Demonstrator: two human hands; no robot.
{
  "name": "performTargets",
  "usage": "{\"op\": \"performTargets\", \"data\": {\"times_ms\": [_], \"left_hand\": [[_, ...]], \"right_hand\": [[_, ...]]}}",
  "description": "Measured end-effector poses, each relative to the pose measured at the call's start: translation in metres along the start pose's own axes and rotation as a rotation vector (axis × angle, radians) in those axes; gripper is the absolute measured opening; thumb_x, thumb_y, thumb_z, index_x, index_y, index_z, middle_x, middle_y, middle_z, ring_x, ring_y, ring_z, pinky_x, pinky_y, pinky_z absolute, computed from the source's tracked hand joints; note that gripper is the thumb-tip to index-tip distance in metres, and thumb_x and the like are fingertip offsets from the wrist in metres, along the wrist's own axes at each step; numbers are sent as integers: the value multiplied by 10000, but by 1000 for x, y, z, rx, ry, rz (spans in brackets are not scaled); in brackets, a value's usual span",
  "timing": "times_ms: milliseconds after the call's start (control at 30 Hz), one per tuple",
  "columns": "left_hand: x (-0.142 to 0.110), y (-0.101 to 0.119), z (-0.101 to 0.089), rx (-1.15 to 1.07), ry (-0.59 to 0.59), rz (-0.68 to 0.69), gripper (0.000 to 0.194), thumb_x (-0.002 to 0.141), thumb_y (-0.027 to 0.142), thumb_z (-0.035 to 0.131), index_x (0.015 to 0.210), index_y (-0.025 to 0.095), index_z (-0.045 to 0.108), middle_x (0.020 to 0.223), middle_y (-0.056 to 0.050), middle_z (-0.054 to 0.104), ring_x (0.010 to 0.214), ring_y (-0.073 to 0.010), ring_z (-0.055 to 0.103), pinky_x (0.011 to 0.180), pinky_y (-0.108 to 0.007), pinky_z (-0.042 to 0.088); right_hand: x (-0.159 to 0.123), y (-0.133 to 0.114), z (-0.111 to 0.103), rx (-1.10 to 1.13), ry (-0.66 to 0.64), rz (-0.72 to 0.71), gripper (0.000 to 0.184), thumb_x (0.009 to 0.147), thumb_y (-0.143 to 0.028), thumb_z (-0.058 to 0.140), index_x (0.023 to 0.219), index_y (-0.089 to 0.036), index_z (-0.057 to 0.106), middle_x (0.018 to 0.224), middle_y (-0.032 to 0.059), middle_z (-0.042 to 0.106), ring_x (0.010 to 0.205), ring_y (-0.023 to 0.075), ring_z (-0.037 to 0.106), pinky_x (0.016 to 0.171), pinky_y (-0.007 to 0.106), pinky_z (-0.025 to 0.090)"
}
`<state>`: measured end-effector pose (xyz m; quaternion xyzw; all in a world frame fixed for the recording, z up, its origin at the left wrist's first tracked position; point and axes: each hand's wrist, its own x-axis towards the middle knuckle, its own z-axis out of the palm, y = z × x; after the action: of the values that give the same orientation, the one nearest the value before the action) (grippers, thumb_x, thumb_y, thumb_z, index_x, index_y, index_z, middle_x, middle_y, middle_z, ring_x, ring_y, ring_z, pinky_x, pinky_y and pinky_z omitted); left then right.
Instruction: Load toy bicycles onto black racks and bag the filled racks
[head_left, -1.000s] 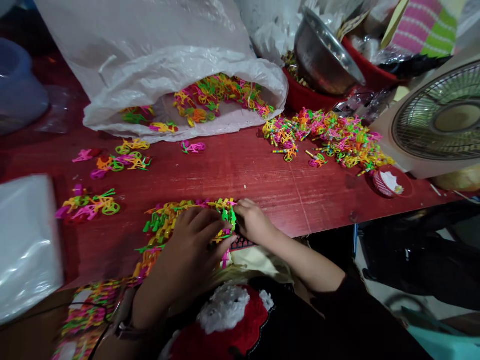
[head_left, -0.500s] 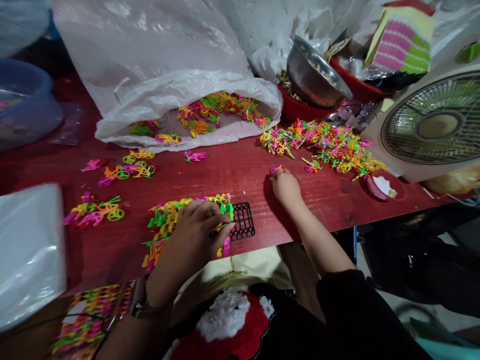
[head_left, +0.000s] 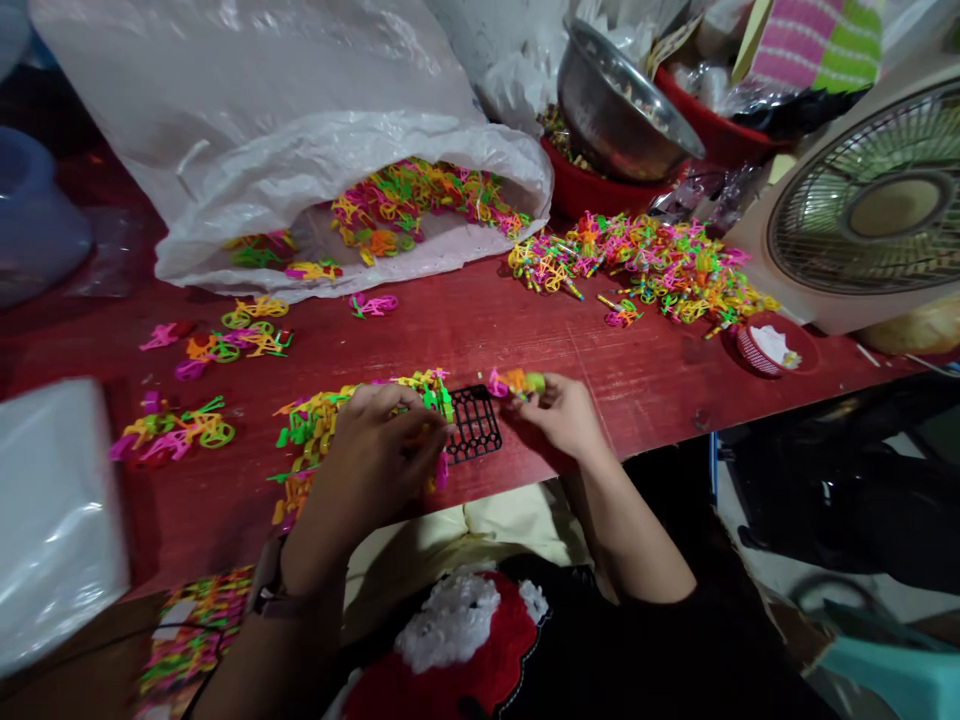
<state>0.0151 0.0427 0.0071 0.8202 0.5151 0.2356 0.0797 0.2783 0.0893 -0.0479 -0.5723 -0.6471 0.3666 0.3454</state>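
Our left hand [head_left: 375, 450] curves over a heap of neon yellow and green plastic pieces [head_left: 319, 425] at lower centre, its fingers bent downward, though we cannot tell whether they grip anything. Our right hand [head_left: 562, 415] pinches a small pink, orange and green plastic piece [head_left: 516, 382] between its fingertips, just beside a black plastic grid [head_left: 474, 424] on the red wooden table [head_left: 660, 400]. At upper centre, a white plastic bag [head_left: 300, 170] holds more neon pieces. A loose neon pile [head_left: 660, 270] lies to its right, below a steel bowl [head_left: 619, 105].
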Motion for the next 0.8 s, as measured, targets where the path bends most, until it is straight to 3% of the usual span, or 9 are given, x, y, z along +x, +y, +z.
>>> {"op": "performTargets", "data": {"times_ms": [133, 267, 333, 433, 567, 700, 800], "left_hand": [[0, -1, 0, 9, -15, 0, 237, 1016, 411, 594, 968, 229, 738, 1039, -66, 669, 965, -248, 564, 883, -445, 434], [0, -1, 0, 8, -39, -7, 267, 1026, 422, 575, 1000, 219, 746, 1049, -74, 665, 1001, -276, 572, 897, -471, 436], [-1, -1, 0, 6, -20, -18, 238, 1021, 409, 587, 1004, 231, 745, 1050, -74, 671, 1004, -277, 578, 908, -476, 439], [-2, 1, -2, -42, 2, -11, 215, 980, 424, 656, 1081, 244, 718, 1083, -78, 683, 1049, -284, 589, 948, -481, 444], [1, 10, -3, -70, 7, 25, 422, 895, 433, 762, 1262, 256, 651, 1221, -84, 689, 1173, -322, 567, 1021, -513, 417], [8, 20, 3, -41, -17, 47, 80, 947, 301, 693, 995, 255, 737, 1091, -51, 744, 1079, -305, 586, 945, -488, 408], [10, 19, 6, -46, -12, 41, 115, 970, 227, 635, 906, 229, 730, 997, -55, 750, 1009, -287, 594, 907, -465, 414]], "right_hand": [[-25, -15, 37, 257, -240, -133, 183, 946, -334, 674, 1060, -193, 656, 935, 32, 732, 821, 171, 676, 780, 286, 544], [-37, -12, 60, 76, -262, -319, 60, 975, -225, 622, 1009, -196, 661, 987, 81, 714, 935, 214, 666, 877, 343, 538], [-39, -9, 63, -22, -253, -376, 91, 927, -135, 631, 989, -197, 652, 991, 93, 699, 973, 237, 650, 909, 376, 537], [-42, -10, 64, -159, -264, -387, 309, 779, 4, 621, 1012, -198, 638, 1033, 101, 676, 1033, 265, 620, 946, 421, 537], [-43, -19, 64, -296, -294, -397, 355, 731, 38, 575, 994, -191, 642, 1069, 116, 664, 1091, 281, 599, 1001, 450, 520], [-38, -28, 62, -330, -327, -435, 403, 759, 37, 567, 1080, -192, 654, 1168, 118, 670, 1147, 270, 597, 1056, 435, 500], [-37, -32, 63, -402, -350, -392, 413, 748, 43, 569, 1104, -147, 658, 1119, 144, 675, 1099, 281, 604, 1016, 426, 515]]}}
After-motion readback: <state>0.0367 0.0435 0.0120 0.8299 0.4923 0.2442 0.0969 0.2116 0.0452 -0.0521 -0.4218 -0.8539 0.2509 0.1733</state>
